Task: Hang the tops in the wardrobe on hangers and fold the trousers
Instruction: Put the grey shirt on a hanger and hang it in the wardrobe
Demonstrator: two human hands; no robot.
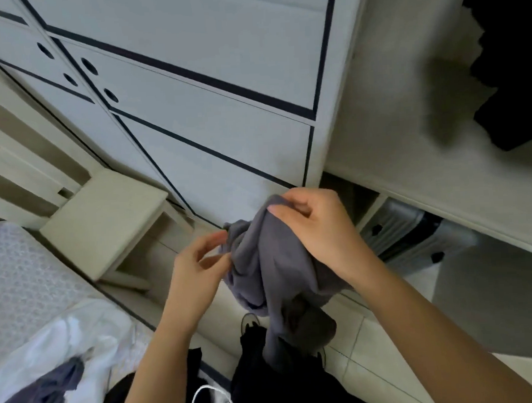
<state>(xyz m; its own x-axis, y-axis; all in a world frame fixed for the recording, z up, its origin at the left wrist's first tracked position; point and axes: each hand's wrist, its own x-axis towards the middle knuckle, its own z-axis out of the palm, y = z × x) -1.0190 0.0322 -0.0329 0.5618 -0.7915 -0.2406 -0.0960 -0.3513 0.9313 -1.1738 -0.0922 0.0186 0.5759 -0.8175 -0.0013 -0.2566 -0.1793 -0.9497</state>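
A home bedroom: white wardrobe [209, 90], bed [25, 275] piled with clothes, stool [105, 219] alongside.

We see everything through one wide-angle camera on the person's head, tilted forward and steeply down. The left hand [200, 261], right hand [320, 229] and grey garment [271, 262] sit close beneath it; the wardrobe door [204, 50] rises ahead, the bed [25, 275] at lower left, the floor [374, 349] below.

Bunched grey garment [271, 262]: perhaps trousers, unclear.
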